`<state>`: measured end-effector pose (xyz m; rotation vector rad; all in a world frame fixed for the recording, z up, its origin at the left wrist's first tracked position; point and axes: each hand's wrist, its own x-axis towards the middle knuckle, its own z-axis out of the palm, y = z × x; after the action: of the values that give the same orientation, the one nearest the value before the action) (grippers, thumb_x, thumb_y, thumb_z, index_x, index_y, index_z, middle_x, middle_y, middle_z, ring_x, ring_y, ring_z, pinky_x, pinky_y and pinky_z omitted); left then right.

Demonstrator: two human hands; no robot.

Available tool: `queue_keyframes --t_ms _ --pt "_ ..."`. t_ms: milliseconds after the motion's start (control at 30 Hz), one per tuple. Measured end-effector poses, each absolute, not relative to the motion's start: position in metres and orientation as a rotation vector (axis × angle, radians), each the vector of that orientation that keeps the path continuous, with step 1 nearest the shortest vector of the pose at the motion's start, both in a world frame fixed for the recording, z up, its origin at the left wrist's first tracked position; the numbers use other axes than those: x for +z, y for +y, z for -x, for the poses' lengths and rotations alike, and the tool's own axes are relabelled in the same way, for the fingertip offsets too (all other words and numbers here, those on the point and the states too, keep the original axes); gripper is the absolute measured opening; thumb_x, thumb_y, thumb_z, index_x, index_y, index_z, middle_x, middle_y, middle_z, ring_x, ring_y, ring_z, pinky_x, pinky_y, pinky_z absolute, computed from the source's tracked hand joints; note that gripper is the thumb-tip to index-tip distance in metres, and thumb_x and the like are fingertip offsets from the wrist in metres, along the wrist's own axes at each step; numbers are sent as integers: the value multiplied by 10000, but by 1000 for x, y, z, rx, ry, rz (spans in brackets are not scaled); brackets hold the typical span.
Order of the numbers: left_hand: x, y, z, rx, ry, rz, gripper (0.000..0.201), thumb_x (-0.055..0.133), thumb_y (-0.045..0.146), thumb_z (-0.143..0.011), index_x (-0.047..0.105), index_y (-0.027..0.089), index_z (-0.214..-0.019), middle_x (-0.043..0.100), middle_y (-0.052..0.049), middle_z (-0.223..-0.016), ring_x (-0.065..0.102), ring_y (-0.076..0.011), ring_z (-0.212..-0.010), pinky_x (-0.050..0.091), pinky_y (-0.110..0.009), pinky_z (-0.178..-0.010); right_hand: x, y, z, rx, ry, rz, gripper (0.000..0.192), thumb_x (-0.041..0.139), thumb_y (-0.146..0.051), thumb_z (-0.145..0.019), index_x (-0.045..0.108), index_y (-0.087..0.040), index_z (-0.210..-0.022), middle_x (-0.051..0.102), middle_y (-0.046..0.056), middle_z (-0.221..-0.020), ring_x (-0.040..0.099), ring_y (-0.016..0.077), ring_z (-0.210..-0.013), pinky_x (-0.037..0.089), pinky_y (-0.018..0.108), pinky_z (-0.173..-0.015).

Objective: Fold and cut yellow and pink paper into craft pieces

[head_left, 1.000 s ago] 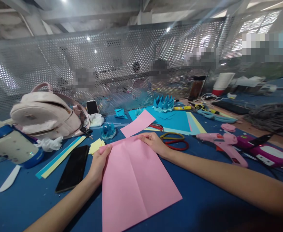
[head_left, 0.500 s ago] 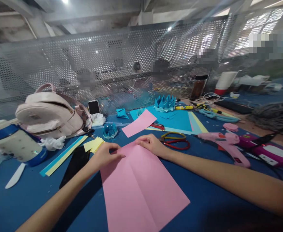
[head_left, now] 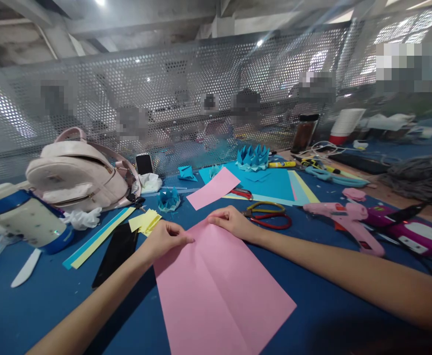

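Now both hands press the far edge of a creased pink sheet on the blue table.

Flat on the blue table (head_left: 312,315) lies the pink sheet (head_left: 219,291), a crease running down its middle. Left hand (head_left: 164,237) pinches the folded-in far left corner, fingers curled narrow on the paper; right hand (head_left: 232,222) holds the far right corner down with bent fingertips. Just beyond the right hand lie scissors (head_left: 269,216); a black phone (head_left: 116,254) sits beside the left wrist, a pink glue gun (head_left: 343,219) well to the right.

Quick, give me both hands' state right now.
Left hand: fingers pinched shut on the pink paper sheet at its far left corner.
Right hand: fingers curled, pressing the sheet's far edge.
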<state>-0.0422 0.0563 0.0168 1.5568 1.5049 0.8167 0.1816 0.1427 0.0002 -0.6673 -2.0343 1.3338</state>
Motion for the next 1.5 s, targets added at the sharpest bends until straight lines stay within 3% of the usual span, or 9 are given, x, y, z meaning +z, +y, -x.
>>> queue_keyframes --t_ms 600,867,1100,1233,1367,1500 --pt "12 48 37 909 1480 -1527 248 778 392 -647 733 177 -532 510 25 -435 321 -89 -437 206 -229 -455 0 142 -183 1392 -2054 649 492 616 -591 -805 742 -115 -812 709 57 -758 613 174 -674 461 258 -610" --pt "8 49 39 915 1463 -1503 210 766 381 -674 762 182 -605 604 -7 -510 439 -116 -464 284 -223 -469 0 142 -182 1398 -2012 706 493 653 -608 -760 747 -128 -823 709 46 -740 611 177 -673 462 263 -604" --pt "18 50 54 826 1455 -1480 246 842 378 -572 742 160 -626 657 -18 -572 542 -152 -474 347 -213 -442 -3 144 -182 1371 -1858 782 466 690 -580 -738 735 -124 -822 715 48 -767 630 181 -692 469 260 -610" --pt "20 53 70 954 1522 -1398 283 850 381 -575 687 150 -577 622 -3 -547 535 -138 -473 346 -202 -446 -6 147 -185 1365 -1719 819 486 682 -581 -747 712 -122 -905 722 63 -830 650 193 -709 478 267 -588" --pt "16 55 77 1165 1543 -1267 305 832 415 -615 674 154 -620 620 6 -583 549 -128 -521 369 -198 -490 -8 148 -186 1398 -1663 838 486 728 -569 -703 703 -109 -857 718 68 -780 646 186 -635 454 254 -515" --pt "13 56 74 1275 1528 -1112 350 864 436 -556 689 148 -648 657 -15 -601 581 -143 -518 406 -218 -501 -10 149 -184 1435 -1621 827 513 749 -565 -680 679 -117 -921 724 69 -800 660 186 -639 472 257 -525"
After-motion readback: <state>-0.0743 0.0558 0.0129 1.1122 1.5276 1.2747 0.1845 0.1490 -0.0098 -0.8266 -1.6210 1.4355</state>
